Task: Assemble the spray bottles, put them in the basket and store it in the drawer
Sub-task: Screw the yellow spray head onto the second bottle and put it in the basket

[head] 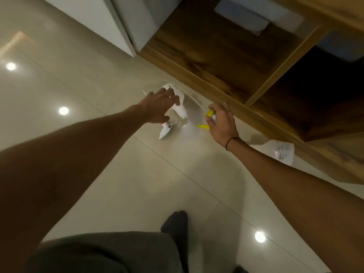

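— Two hands are out over the floor, ours, reaching toward the wooden cabinet. What has the right hand got?

— Its grip is closed around a yellow spray head, fingers curled over the top; a yellow trigger tip pokes out on the left below the palm. We see a dark band on that wrist.

— And the left hand?

— Its grip is wide, fingers spread and relaxed, held over a white spray head that lies on the floor tiles. Whether the fingers touch it, we cannot tell; the frame is blurred there.

— Anything else beside it?

— Just under the left palm lies another white sprayer piece with a small red bit, next to what looks like a clear bottle, faint against the tile.

— Where is the second bottle?

— We see a pale translucent bottle with a label, lying near the cabinet's lower edge, behind the right forearm. The cabinet's compartment above it is open and dark.
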Demonstrator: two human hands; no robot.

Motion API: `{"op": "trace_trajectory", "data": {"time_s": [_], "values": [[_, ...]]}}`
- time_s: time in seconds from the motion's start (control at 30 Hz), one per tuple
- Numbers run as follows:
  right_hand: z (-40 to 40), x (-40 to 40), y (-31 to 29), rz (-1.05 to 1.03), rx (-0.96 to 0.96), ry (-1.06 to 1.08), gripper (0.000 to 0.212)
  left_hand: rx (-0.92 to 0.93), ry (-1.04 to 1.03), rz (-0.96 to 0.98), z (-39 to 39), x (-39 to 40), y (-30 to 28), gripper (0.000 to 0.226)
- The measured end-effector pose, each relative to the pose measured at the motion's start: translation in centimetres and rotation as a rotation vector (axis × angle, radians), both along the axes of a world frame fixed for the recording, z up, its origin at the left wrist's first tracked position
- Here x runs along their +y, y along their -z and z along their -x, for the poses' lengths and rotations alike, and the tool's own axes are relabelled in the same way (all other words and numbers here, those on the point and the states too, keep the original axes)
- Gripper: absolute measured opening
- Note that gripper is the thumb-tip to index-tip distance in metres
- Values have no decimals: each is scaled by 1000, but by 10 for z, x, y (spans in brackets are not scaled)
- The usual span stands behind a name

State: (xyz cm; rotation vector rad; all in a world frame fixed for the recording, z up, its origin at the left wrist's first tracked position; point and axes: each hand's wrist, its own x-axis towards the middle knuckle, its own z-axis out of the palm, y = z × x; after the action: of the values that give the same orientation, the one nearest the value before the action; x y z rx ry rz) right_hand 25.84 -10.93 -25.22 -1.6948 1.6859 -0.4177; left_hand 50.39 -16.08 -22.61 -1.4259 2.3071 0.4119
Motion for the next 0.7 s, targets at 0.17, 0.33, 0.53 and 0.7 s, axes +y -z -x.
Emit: {"op": "trace_trajectory", "data": {"time_s": [0.17, 0.33, 0.53, 0.7], "values": [[11, -16, 28, 73, 14, -74, 32, -154, 313, 187, -3, -28, 30, 88], [36, -20, 48, 111, 41, -97, 34, -215, 418, 172, 2, -57, 53, 109], [55, -19, 61, 162, 49, -95, 33, -248, 372, 148, 3, -68, 85, 115], [73, -8, 59, 201, 34, -67, 31, -50, 264, 96, 6, -80, 77, 96]]}}
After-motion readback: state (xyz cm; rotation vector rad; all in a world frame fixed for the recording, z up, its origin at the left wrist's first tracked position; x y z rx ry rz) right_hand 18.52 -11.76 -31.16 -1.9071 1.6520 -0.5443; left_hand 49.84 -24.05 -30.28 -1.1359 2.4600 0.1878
